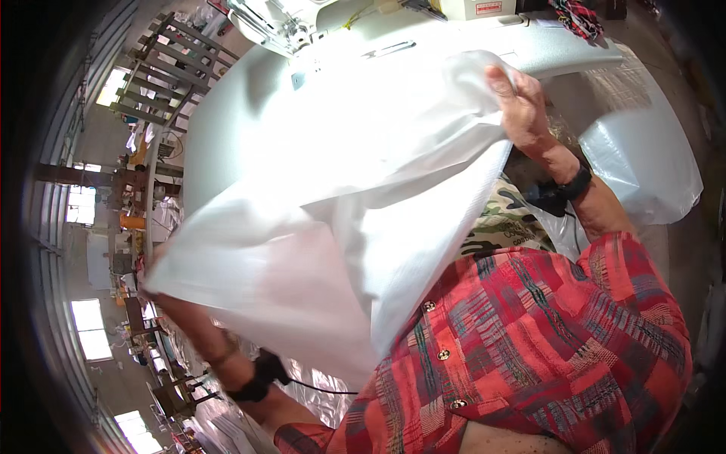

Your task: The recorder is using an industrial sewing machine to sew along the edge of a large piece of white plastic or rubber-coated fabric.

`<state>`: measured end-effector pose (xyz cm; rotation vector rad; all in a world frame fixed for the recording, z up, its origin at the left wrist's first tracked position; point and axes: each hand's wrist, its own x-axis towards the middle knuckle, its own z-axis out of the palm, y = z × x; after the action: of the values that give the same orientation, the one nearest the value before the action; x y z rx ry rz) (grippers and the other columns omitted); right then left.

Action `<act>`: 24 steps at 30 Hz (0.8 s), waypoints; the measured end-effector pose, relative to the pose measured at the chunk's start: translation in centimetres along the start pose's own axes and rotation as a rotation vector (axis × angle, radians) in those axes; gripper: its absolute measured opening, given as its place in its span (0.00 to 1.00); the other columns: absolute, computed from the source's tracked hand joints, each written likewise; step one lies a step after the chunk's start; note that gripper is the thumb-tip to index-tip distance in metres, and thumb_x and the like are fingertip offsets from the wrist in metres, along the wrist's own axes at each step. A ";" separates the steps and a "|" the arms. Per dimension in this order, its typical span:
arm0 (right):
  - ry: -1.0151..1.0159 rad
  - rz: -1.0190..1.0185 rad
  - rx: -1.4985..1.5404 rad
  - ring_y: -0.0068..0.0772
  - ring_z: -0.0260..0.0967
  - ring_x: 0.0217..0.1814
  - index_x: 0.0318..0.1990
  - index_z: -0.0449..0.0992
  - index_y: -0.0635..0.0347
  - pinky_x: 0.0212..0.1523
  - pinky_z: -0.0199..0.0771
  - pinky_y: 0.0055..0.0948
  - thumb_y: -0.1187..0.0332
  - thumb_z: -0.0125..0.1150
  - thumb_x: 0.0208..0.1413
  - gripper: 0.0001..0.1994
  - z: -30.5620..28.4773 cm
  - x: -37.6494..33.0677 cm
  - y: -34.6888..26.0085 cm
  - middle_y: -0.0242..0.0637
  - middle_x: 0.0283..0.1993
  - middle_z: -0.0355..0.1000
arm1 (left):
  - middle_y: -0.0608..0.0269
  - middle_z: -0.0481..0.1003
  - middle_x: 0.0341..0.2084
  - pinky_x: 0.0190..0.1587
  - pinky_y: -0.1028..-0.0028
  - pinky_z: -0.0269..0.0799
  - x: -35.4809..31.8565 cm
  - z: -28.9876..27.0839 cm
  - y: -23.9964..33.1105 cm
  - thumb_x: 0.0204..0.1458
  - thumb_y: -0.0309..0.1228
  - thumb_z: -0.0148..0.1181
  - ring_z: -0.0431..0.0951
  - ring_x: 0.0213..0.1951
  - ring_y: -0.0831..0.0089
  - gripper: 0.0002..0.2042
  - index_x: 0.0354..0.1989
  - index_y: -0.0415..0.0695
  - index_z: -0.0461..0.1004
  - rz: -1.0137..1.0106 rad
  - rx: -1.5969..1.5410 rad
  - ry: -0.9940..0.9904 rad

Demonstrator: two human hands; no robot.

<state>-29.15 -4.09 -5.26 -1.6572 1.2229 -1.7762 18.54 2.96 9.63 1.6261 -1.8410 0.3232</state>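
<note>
A large white sheet (295,250), thin and translucent with a woven look, is spread between my two hands, with folds running across its middle. At its upper right, my right hand (522,110) is closed around a bunched edge, thumb pointing up. My left hand (153,268) is at the sheet's far left corner, blurred and partly hidden behind the material; the corner is pulled taut there. Beyond the sheet is a white sewing machine (283,26) at the back of a white worktable (215,129). A pair of small thread snips (389,50) lies on the tabletop near the machine.
Clear plastic sheeting (643,163) hangs or lies right of the table. Red plaid cloth (578,17) sits at the back right corner. A dark slatted rack (174,72) stands beyond the table at left, with cluttered shelves (132,197) along the wall. A black cable (321,391) runs from my left wristband.
</note>
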 end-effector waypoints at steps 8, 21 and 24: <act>0.253 0.453 -0.896 0.59 0.72 0.38 0.32 0.76 0.70 0.41 0.69 0.47 0.52 0.45 0.64 0.26 -13.7 -9.7 20.6 0.60 0.32 0.73 | 0.58 0.78 0.34 0.38 0.69 0.75 7.8 -7.3 -10.3 0.60 0.35 0.49 0.78 0.33 0.68 0.12 0.43 0.40 0.74 0.035 0.397 0.102; -0.487 -0.005 -0.078 0.44 0.68 0.58 0.55 0.73 0.59 0.60 0.66 0.37 0.54 0.67 0.51 0.26 -4.9 -4.1 -0.5 0.43 0.54 0.72 | 0.55 0.78 0.36 0.40 0.68 0.75 17.0 -15.4 -17.0 0.61 0.35 0.49 0.78 0.37 0.66 0.13 0.51 0.46 0.71 -0.023 0.698 0.102; -0.992 -0.325 0.135 0.47 0.58 0.67 0.62 0.65 0.61 0.65 0.57 0.41 0.51 0.73 0.42 0.41 0.7 -4.9 -6.6 0.47 0.63 0.63 | 0.55 0.78 0.36 0.40 0.68 0.75 18.1 -17.1 -17.5 0.61 0.35 0.49 0.78 0.38 0.66 0.14 0.53 0.48 0.70 -0.038 0.760 0.102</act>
<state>-25.75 3.07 -2.83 -2.2827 0.3858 -0.8662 40.13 -4.98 29.64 2.0667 -1.6990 1.1748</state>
